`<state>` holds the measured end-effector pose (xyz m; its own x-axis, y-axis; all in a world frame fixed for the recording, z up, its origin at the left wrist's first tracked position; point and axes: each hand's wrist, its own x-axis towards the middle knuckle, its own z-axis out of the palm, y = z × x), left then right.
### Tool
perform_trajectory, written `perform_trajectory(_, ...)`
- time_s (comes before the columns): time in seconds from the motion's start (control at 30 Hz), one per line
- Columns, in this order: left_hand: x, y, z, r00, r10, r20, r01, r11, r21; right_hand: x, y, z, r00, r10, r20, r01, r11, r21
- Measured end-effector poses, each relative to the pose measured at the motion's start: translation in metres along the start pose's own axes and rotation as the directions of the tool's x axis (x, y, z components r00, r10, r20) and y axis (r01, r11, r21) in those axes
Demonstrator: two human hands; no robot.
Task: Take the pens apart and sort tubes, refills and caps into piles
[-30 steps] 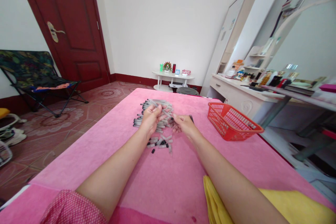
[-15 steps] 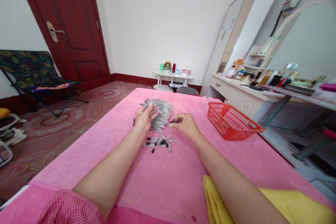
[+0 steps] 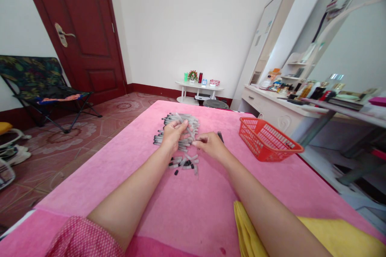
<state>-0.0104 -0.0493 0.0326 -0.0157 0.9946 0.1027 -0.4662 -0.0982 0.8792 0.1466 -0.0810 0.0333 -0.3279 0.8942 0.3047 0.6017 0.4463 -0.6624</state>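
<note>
My left hand [image 3: 174, 135] is closed on a slim translucent pen [image 3: 189, 129], which slants down toward my right hand. My right hand [image 3: 210, 143] pinches thumb and finger together at the pen's lower end; what sits between those fingertips is too small to make out. Beneath and beyond my left hand lies a pile of grey, clear pens [image 3: 169, 119] with dark ends. Closer to me are several loose pen caps [image 3: 183, 162], some clear and some black. Thin dark sticks [image 3: 220, 136] show behind my right hand; whether it holds them I cannot tell.
A red plastic basket [image 3: 268, 142] stands at the right of the pink-covered table [image 3: 193, 196]. Folded yellow cloth [image 3: 250, 229] lies by my right forearm. To the right is a white dresser [image 3: 265, 106] with bottles; a folding chair [image 3: 48, 84] stands left.
My left hand has turned and moved slightly right with the pen, whose end now meets my right fingertips. The black piece at my right fingertips no longer shows; dark sticks now appear behind that hand.
</note>
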Motion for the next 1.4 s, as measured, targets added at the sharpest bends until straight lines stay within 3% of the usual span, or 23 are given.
perform_trajectory(0.07,0.003,0.003,-0.004,0.999,0.038,-0.03,-0.038,0.999,0.011,-0.002,0.001,-0.011,0.995,0.019,0.096,-0.01,0.996,-0.092)
perform_trajectory(0.17,0.015,0.009,-0.02,0.986,0.102,-0.134,-0.106,0.994,-0.018,-0.007,0.006,-0.034,0.97,0.171,0.171,-0.117,0.951,-0.287)
perform_trajectory(0.3,0.027,0.012,-0.035,0.97,0.111,-0.217,-0.129,0.989,-0.07,-0.012,0.017,-0.062,0.915,0.4,0.046,-0.333,0.815,-0.475)
perform_trajectory(0.43,0.022,0.006,-0.027,0.985,0.036,-0.168,-0.05,0.995,-0.083,-0.014,0.022,-0.071,0.861,0.493,-0.123,-0.463,0.661,-0.591)
perform_trajectory(0.5,0.015,0.003,-0.017,0.992,0.03,-0.121,-0.039,0.996,-0.075,-0.012,0.019,-0.068,0.86,0.471,-0.196,-0.487,0.646,-0.588)
perform_trajectory(0.53,0.01,0.001,-0.011,0.995,0.032,-0.095,-0.039,0.997,-0.07,-0.01,0.016,-0.065,0.878,0.431,-0.208,-0.468,0.684,-0.56)
perform_trajectory(0.63,-0.003,-0.001,0.006,1.0,0.006,-0.019,-0.007,0.998,-0.057,-0.003,0.003,-0.051,0.959,0.213,-0.188,-0.269,0.894,-0.359)
perform_trajectory(0.7,-0.011,-0.002,0.016,1.0,-0.009,0.01,0.01,0.998,-0.062,0.0,-0.009,-0.04,0.979,0.064,-0.194,-0.108,0.968,-0.227)
perform_trajectory(0.77,-0.017,-0.002,0.023,0.999,-0.031,0.035,0.033,0.998,-0.052,0.0,-0.02,-0.031,0.975,-0.023,-0.219,-0.024,0.978,-0.209)
perform_trajectory(0.83,-0.022,-0.002,0.027,0.997,-0.058,0.049,0.059,0.998,-0.017,-0.002,-0.028,-0.026,0.97,-0.049,-0.238,-0.021,0.959,-0.283)
perform_trajectory(1.0,-0.019,0.004,0.023,0.995,-0.052,0.087,0.035,0.983,0.18,-0.005,-0.027,-0.048,0.957,0.035,-0.289,-0.164,0.884,-0.438)
perform_trajectory(1.1,-0.005,0.01,0.008,0.997,-0.009,0.073,-0.02,0.917,0.397,-0.01,-0.011,-0.084,0.856,0.118,-0.502,-0.395,0.778,-0.489)
perform_trajectory(1.2,0.011,0.017,-0.016,0.99,-0.009,0.141,-0.087,0.748,0.657,-0.021,0.013,-0.12,0.667,0.153,-0.729,-0.632,0.635,-0.445)
perform_trajectory(1.3,0.024,0.025,-0.039,0.948,-0.062,0.312,-0.247,0.473,0.846,-0.034,0.038,-0.143,0.526,0.243,-0.815,-0.779,0.522,-0.347)
perform_trajectory(1.4,0.028,0.033,-0.053,0.906,-0.198,0.375,-0.316,0.273,0.909,-0.041,0.057,-0.149,0.481,0.347,-0.805,-0.837,0.455,-0.304)
